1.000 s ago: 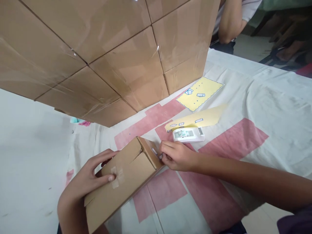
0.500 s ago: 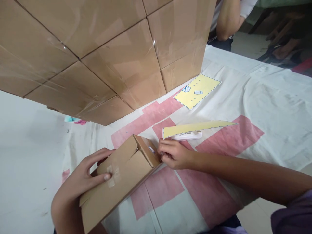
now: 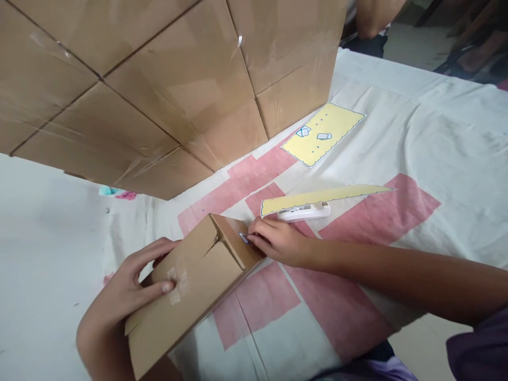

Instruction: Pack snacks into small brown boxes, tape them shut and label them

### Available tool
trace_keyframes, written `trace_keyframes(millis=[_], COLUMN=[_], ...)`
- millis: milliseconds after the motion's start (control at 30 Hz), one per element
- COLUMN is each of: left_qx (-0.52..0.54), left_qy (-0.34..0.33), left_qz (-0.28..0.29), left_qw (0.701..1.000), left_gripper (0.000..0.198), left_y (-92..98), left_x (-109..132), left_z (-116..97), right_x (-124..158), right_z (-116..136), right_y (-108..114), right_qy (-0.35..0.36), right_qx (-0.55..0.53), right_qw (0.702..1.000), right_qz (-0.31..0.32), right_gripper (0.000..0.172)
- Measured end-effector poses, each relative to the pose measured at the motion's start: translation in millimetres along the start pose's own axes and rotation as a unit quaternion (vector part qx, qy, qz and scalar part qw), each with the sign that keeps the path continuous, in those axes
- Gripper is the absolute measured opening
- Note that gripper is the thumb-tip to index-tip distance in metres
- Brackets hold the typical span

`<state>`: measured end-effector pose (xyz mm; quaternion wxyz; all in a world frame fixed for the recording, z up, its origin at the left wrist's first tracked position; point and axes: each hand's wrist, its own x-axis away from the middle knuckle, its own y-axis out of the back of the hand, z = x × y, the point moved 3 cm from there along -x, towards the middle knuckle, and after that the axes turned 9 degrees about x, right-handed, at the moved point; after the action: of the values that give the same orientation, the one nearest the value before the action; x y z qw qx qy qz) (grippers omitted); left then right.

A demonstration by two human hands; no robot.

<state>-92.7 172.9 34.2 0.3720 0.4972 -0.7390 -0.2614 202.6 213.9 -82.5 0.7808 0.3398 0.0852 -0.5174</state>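
Observation:
My left hand (image 3: 138, 286) grips a brown cardboard box (image 3: 190, 286), thumb on its taped upper face and fingers over the far edge. The box is tilted, one end toward my right hand. A small white sticker with a blue edge (image 3: 243, 238) is at that end face. My right hand (image 3: 278, 241) is closed, thumb and forefinger pinched at the sticker's edge. Just beyond it a yellow sheet with a scalloped blue border (image 3: 325, 199) leans over a white plastic device (image 3: 305, 212), partly hiding it. Another yellow sheet with blue-outlined shapes (image 3: 322, 135) lies flat farther back.
A large wall of stacked, taped cardboard boxes (image 3: 178, 79) rises at the back left. White cloth with pink patches (image 3: 400, 127) covers the table. A turquoise and pink item (image 3: 117, 192) lies by the wall's base. Another person's arm (image 3: 373, 16) shows at the top right.
My right fingers have moved left onto the sticker at the box's end. My left hand keeps its hold on the box. The view has shifted slightly.

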Motion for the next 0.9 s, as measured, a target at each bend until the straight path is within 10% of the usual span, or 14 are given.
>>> trace_keyframes(millis=[900], left_qx=[0.07], left_qy=[0.014], left_qz=[0.009], left_qw=[0.997], left_gripper=[0.061], left_y=[0.2], left_x=[0.0], left_z=[3.4], right_x=[-5.3], right_z=[-5.2], right_y=[-2.8], right_qy=[0.048], right_qx=[-0.07], right_qw=[0.993], right_qz=[-0.077], right_gripper=[0.015])
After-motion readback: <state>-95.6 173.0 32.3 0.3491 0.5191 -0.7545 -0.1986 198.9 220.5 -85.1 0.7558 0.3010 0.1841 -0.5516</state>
